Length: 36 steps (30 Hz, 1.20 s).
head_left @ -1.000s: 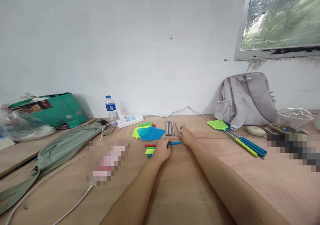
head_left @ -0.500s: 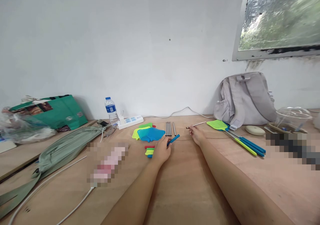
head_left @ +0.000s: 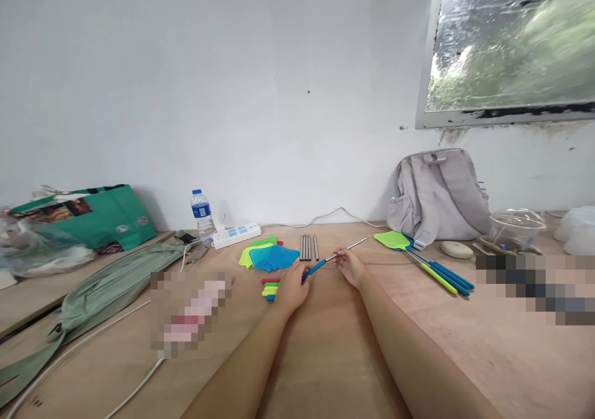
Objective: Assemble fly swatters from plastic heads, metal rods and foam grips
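Spanning whole view: wooden bench (head_left: 325,357). Leaning on wall at 2 o'clock: grey backpack (head_left: 439,193). Lying at 11 o'clock of hands: loose swatter heads (head_left: 269,256), steel rods (head_left: 307,246), sorted for reach. Closing left hand (head_left: 292,286) grip round blue handle (head_left: 313,268), right hand (head_left: 349,265) pinching metal rod (head_left: 346,248), lining both up end to end, just above bench centre.

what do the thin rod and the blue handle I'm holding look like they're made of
The thin rod in your right hand looks like bare metal: silvery grey with a slight shine. The blue handle in your left hand looks like matte plastic or rubber, uniformly coloured; which one is unclear.
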Each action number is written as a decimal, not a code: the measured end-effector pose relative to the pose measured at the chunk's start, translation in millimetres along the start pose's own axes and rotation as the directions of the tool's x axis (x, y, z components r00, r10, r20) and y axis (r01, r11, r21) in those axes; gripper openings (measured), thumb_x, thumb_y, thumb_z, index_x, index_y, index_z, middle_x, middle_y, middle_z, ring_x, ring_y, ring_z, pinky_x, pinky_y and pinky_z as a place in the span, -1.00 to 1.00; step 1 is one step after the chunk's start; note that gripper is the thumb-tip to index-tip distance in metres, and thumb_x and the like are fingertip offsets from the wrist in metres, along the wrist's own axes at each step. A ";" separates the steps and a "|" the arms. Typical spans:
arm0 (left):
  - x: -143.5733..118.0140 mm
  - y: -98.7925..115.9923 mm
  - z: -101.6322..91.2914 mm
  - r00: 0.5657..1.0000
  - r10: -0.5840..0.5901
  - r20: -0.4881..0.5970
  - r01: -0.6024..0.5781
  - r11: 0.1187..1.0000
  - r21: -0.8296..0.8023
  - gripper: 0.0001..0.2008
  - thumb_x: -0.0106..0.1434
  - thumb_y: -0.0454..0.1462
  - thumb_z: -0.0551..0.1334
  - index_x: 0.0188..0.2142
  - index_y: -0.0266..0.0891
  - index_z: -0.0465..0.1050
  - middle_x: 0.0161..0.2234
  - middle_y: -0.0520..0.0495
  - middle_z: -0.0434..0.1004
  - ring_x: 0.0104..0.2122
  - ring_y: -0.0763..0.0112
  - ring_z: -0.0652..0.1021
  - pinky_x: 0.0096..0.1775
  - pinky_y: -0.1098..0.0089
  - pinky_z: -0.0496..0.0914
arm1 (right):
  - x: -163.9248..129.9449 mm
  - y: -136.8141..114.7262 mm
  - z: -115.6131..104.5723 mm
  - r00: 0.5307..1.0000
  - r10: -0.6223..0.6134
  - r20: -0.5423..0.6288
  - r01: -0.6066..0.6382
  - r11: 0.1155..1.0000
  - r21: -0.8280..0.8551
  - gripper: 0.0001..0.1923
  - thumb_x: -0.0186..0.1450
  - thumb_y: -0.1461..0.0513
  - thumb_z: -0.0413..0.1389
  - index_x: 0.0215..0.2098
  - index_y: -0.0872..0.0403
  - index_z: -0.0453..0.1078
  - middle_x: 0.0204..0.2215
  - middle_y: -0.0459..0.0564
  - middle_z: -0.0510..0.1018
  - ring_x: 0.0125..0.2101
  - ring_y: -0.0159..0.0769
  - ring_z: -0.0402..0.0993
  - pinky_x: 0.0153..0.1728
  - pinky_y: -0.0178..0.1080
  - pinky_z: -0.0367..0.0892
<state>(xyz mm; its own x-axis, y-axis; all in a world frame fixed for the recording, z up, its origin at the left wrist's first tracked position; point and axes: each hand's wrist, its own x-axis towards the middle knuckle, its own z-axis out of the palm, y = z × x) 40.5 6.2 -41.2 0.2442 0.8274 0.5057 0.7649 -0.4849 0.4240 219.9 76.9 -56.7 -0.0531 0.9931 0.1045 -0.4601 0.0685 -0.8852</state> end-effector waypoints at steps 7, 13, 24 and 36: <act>-0.6 2.6 -5.4 1.000 0.023 -0.015 -0.023 1.000 0.020 -0.76 0.09 -0.39 0.07 -0.22 -0.18 0.34 -0.26 -0.06 0.38 -0.22 0.33 0.38 -0.17 0.31 0.26 | -3.0 -2.9 4.0 0.999 0.010 0.047 -0.011 1.000 0.022 -0.95 -0.06 0.29 0.02 -0.57 0.08 0.23 -0.64 -0.17 0.35 -0.64 -0.47 0.27 -0.55 -0.37 0.22; -0.5 3.4 -7.2 1.000 0.004 0.001 -0.004 0.999 0.036 -0.76 0.09 -0.39 0.08 -0.23 -0.19 0.36 -0.25 -0.07 0.36 -0.20 0.32 0.37 -0.16 0.31 0.25 | -3.3 -2.4 4.3 0.996 0.006 0.085 -0.008 1.000 0.021 -0.91 -0.09 0.29 0.08 -0.57 0.09 0.25 -0.64 -0.19 0.35 -0.64 -0.49 0.28 -0.57 -0.39 0.20; -0.1 4.6 -8.8 0.999 0.015 -0.031 -0.013 0.998 0.061 -0.70 0.20 -0.24 0.01 -0.09 -0.12 0.35 -0.25 -0.08 0.38 -0.15 0.26 0.36 -0.11 0.26 0.24 | -2.9 -4.4 3.3 0.994 0.034 0.107 -0.030 0.999 -0.038 -0.95 -0.05 0.31 0.08 -0.56 0.10 0.30 -0.63 -0.13 0.41 -0.57 -0.42 0.34 -0.44 -0.33 0.27; -3.4 16.4 -13.4 0.995 0.098 -0.009 -0.096 0.985 0.143 -0.70 0.22 -0.19 -0.02 -0.09 -0.11 0.33 -0.17 -0.07 0.40 -0.07 0.24 0.32 -0.06 0.23 0.16 | -5.2 -14.7 0.2 0.982 0.144 0.119 -0.111 0.962 -0.250 -0.44 0.22 0.08 -0.43 -0.47 0.14 0.35 -0.52 0.10 0.48 -0.49 -0.30 0.40 -0.42 -0.28 0.28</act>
<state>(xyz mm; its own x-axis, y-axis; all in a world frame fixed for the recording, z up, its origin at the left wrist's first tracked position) 44.2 -8.3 -25.9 0.3128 0.7731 0.5517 0.8152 -0.5166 0.2619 226.8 70.6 -44.2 -0.2243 0.9741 0.0290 -0.2147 -0.0204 -0.9765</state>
